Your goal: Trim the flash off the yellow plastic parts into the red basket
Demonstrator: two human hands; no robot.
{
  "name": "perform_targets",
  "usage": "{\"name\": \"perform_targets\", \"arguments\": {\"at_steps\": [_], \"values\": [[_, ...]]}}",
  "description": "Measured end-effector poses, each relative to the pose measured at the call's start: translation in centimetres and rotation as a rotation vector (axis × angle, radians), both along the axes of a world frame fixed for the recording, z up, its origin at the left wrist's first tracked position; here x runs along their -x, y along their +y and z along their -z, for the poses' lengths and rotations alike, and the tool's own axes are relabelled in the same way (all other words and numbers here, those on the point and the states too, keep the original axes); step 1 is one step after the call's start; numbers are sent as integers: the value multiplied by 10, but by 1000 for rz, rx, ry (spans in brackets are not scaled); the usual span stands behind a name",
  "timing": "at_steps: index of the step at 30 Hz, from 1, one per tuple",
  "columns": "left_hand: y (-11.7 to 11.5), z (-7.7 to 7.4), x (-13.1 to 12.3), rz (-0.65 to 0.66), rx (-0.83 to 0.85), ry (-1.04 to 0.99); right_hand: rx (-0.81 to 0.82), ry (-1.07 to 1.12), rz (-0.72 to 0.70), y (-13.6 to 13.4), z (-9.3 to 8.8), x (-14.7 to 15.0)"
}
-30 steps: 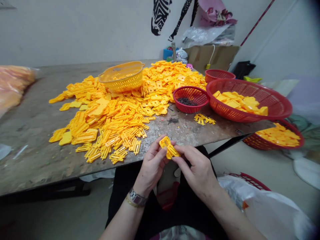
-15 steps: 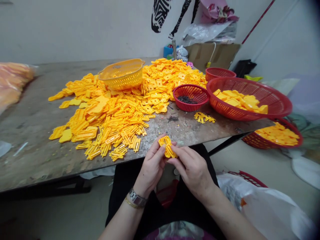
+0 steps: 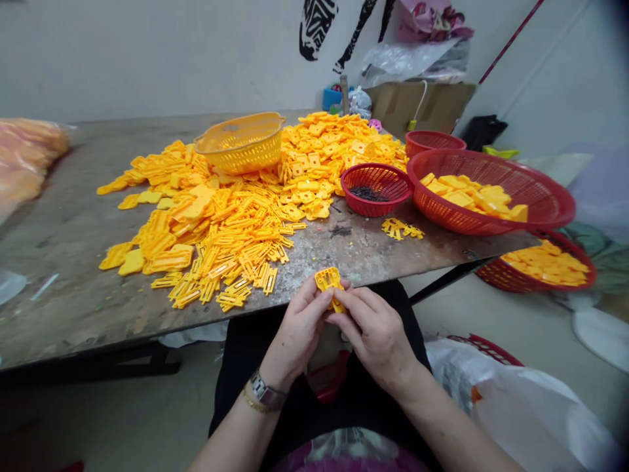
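A yellow plastic casing part [image 3: 328,278], with slots and ribs on its open side, is held over my lap just off the table's front edge. My left hand [image 3: 305,319] grips it from the left, the thumb on its face. From the right, my right hand [image 3: 371,324] closes thumb and index finger on its lower end; whether a smaller piece is between those fingertips is hidden. On the table lies a heap of flat, slotted yellow strips [image 3: 238,246]. Behind it spreads a pile of yellow casing parts [image 3: 319,154].
A small red basket [image 3: 377,206] contains dark, thin pieces. A wide red basket [image 3: 459,226] at the table's right end has yellow blocks in it. One yellow basket [image 3: 240,147] rests on the piles. Beyond the right edge, a lower red basket [image 3: 511,280] holds yellow parts.
My right fingers have shifted left and inward over the lower part of the casing, covering more of it. The casing is turned slightly more upright. The table things have not moved.
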State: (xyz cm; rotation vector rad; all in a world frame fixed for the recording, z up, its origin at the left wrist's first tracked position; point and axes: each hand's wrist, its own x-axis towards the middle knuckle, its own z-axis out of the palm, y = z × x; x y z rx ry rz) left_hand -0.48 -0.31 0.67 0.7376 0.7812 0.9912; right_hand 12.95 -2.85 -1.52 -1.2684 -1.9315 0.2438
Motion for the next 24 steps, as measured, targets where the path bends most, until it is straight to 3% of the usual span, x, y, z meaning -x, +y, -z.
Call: {"name": "perform_targets", "arguments": {"at_steps": [9, 18, 24], "values": [[-2, -1, -1, 36, -45, -23, -52, -63, 64, 1, 2, -3], [-1, 6, -6, -16, -74, 49, -38, -89, 100, 0, 6, -6], [-1, 5, -4, 0, -35, -8, 12, -194, 28, 0, -3, -13]]}}
